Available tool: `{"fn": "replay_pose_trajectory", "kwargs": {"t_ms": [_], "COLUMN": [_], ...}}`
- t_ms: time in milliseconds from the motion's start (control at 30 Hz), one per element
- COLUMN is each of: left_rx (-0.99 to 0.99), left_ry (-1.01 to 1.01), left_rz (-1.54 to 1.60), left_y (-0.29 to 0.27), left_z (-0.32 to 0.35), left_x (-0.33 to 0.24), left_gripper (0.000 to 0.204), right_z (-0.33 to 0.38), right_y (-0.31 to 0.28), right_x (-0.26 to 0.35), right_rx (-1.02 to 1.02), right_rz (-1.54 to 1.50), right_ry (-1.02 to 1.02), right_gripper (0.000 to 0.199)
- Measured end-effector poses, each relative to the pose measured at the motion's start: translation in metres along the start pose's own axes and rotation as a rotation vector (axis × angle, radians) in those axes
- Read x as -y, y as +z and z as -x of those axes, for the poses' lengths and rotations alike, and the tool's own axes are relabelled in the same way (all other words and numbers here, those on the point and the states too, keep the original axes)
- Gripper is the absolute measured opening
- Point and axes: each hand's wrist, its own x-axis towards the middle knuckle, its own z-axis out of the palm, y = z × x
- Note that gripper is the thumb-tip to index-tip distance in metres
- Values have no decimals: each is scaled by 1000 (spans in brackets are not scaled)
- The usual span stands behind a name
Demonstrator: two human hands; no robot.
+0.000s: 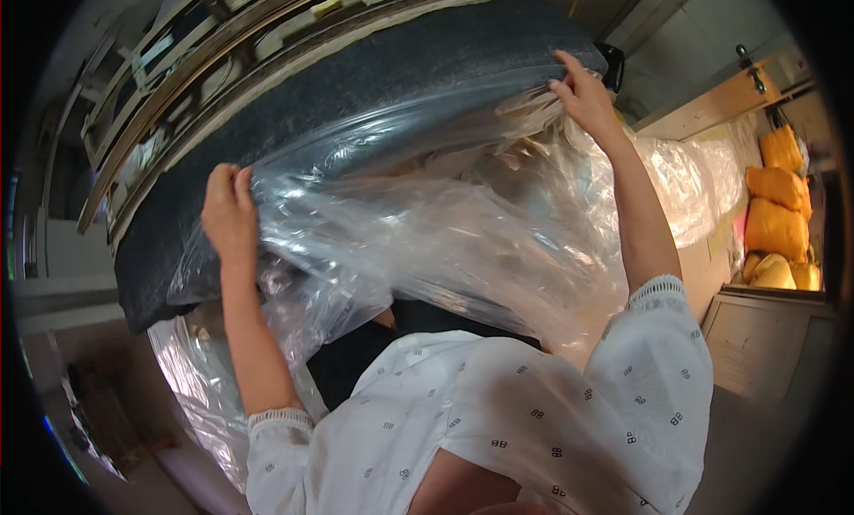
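A large dark grey upholstered panel (356, 79) with a wooden frame fills the upper part of the head view. A big sheet of clear plastic wrap (445, 239) hangs over its lower side. My left hand (229, 214) grips the plastic's edge at the left, against the grey fabric. My right hand (585, 92) is raised to the panel's upper right corner and pinches the plastic there. Both arms are lifted, and my white patterned top shows below.
Wooden slats of the frame (169, 61) run along the top left. Yellow stuffed sacks (776, 204) are stacked at the right behind a pale wooden crate (756, 337). More crumpled plastic (703, 186) trails off to the right.
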Motion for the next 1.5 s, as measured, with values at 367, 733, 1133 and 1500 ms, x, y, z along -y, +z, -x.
{"fn": "replay_pose_trajectory", "kwargs": {"t_ms": [367,733,1133,1500], "left_rx": [-89,-4,-79,102], "left_ry": [68,74,64,140], "left_rz": [56,151,199,529], "left_y": [0,35,23,-76], "left_z": [-78,-61,-59,-4], "left_x": [38,42,46,-35], "left_gripper": [17,17,20,19], "right_z": [-44,-99,-101,19], "right_y": [-2,16,59,108], "right_x": [37,-17,86,272], "right_rx": [-57,30,73,696], "right_rz": [35,602,15,-666], "right_ry": [0,-167,-472,-265], "right_gripper": [12,47,30,20]}}
